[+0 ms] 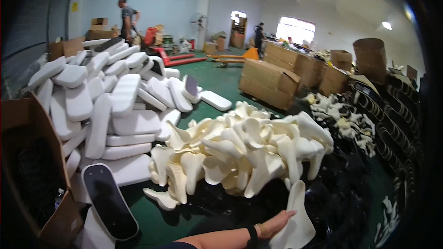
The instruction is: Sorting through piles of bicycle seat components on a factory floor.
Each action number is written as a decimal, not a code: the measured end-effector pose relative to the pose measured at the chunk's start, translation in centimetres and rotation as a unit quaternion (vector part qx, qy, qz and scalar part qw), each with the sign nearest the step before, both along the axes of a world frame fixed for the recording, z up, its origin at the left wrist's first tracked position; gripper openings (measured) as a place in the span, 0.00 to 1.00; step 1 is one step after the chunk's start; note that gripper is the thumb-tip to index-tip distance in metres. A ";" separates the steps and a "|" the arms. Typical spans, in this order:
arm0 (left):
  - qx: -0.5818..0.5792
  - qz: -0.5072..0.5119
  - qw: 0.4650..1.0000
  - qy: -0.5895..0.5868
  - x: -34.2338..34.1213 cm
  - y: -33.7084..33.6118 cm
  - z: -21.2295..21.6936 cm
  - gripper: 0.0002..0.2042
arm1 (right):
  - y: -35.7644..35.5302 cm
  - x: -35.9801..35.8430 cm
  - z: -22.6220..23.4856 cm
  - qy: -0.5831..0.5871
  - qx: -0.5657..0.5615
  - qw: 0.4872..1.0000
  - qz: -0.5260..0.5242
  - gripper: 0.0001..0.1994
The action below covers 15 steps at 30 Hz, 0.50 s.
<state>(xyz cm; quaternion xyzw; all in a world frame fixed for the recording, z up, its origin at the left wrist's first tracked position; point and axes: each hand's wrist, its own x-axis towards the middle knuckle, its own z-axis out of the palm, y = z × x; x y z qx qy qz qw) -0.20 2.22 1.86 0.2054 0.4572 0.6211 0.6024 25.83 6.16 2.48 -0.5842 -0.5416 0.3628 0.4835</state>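
Note:
My left hand (275, 224), with a dark band and a bracelet at the wrist, reaches across the lower edge toward the right. It grips the side of a cream foam saddle pad (297, 219), narrow at the top and wide at the bottom. Some of its fingers are hidden by the pad. Just beyond lies a big heap of similar cream saddle pads (240, 145). Black glossy pieces (341, 193) cover the floor beside and behind the held pad. My right hand is out of view.
White padded boards (124, 94) are piled at left, near an open carton (34, 129). A dark-backed board (110, 202) leans in front. Cardboard boxes (267, 83), stacked black curved parts (392, 120) and pallet jacks (180, 59) stand farther off. Two people (127, 18) are in the background.

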 end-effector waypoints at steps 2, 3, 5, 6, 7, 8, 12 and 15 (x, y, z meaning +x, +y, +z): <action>0.022 0.013 0.999 -0.022 -0.7 1.2 -3.2 0.22 | 0.6 -0.5 -0.5 0.187 0.004 0.982 0.002 0.24; 0.017 0.036 0.999 -0.012 -0.1 -0.8 1.4 0.20 | 0.2 -0.3 0.3 0.249 -0.002 0.968 0.035 0.25; 0.028 0.017 0.998 -0.050 0.2 0.7 0.2 0.19 | 1.5 1.0 0.6 0.413 -0.122 0.901 0.042 0.23; 0.067 0.028 0.997 -0.036 0.0 0.7 -0.7 0.25 | 1.0 1.1 0.0 0.099 0.048 0.992 0.067 0.18; 0.053 0.031 0.998 0.023 -0.3 0.4 -1.0 0.25 | -0.9 -0.7 2.9 -0.076 0.117 0.987 0.076 0.13; 0.051 0.020 0.998 0.019 0.3 0.0 0.8 0.25 | -1.5 -1.5 4.0 -0.072 0.156 0.980 0.103 0.12; 0.030 -0.039 0.997 0.067 1.1 -0.3 1.9 0.26 | -2.5 -3.0 5.9 -0.131 0.328 0.918 0.180 0.07; 0.028 -0.037 0.994 0.097 1.7 -0.3 1.1 0.24 | -3.1 -3.4 5.5 -0.143 0.217 0.946 0.191 0.12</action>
